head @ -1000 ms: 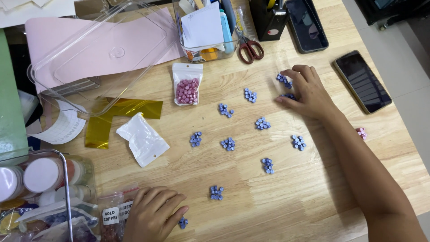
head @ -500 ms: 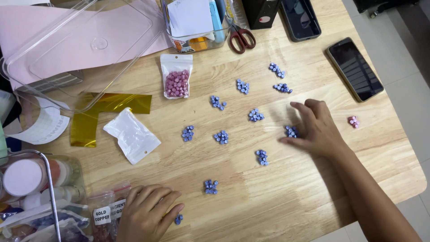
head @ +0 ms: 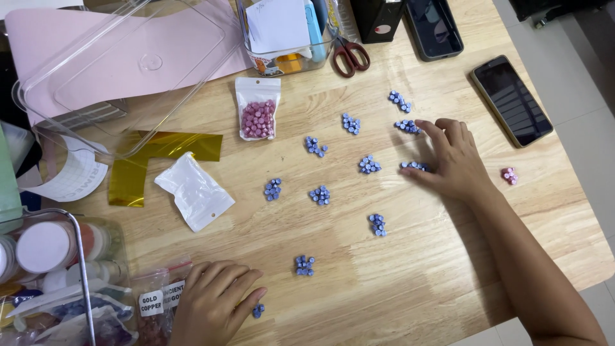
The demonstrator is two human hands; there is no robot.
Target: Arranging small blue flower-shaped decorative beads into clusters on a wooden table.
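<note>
A person's right hand [head: 451, 159] lies palm-down on a pale wooden worktop [head: 448, 282], fingers spread and loose, its fingertips touching a small cluster of blue beads [head: 413, 166] and holding nothing. A second blue cluster [head: 406, 126] sits just beside the index finger, and a third [head: 398, 99] lies a little farther up.

The left hand [head: 214, 307] rests near the front edge of the worktop, fingers curled downward over a few loose blue beads [head: 257, 311] at its fingertips; whether that grip has closed on any bead cannot be told. Its wrist side lies against small clear packets with white labels [head: 159, 301].

More blue clusters are dotted across the middle of the worktop, each apart from the others: one near the left hand [head: 305, 264], one below the right hand [head: 378, 224], and others at centre [head: 319, 195], [head: 369, 165], [head: 273, 189], [head: 315, 146], [head: 350, 123]. A lone pink cluster [head: 510, 175] lies to the right of the right wrist.

Above them stands a clear pouch of pink beads [head: 257, 110], with a flat white pouch [head: 194, 190] and a strip of gold foil [head: 154, 163] to its left. Red-handled scissors [head: 348, 56] and two dark phones [head: 511, 99], [head: 434, 27] lie along the far side, beside a clear plastic lid [head: 122, 70] resting on a pink sheet [head: 51, 38].
</note>
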